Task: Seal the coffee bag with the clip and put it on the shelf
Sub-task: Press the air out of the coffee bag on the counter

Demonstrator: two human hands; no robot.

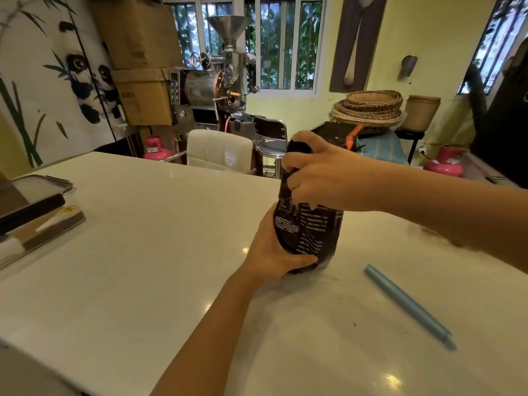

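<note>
A black coffee bag (311, 227) with white print stands upright on the white counter (160, 241). My left hand (275, 247) grips its lower left side near the base. My right hand (317, 172) is closed around the bag's bunched top, squeezing it together. A long light-blue sealing clip (408, 305) lies flat on the counter to the right of the bag, apart from both hands. No shelf is recognisable in view.
At the counter's left edge lie a clear-lidded container (43, 187), a black bar and some flat packets (43, 227). Beyond the counter stand a white chair (220, 150), a coffee roaster (217, 81), pink gas cylinders (444, 164) and stacked baskets (368, 108).
</note>
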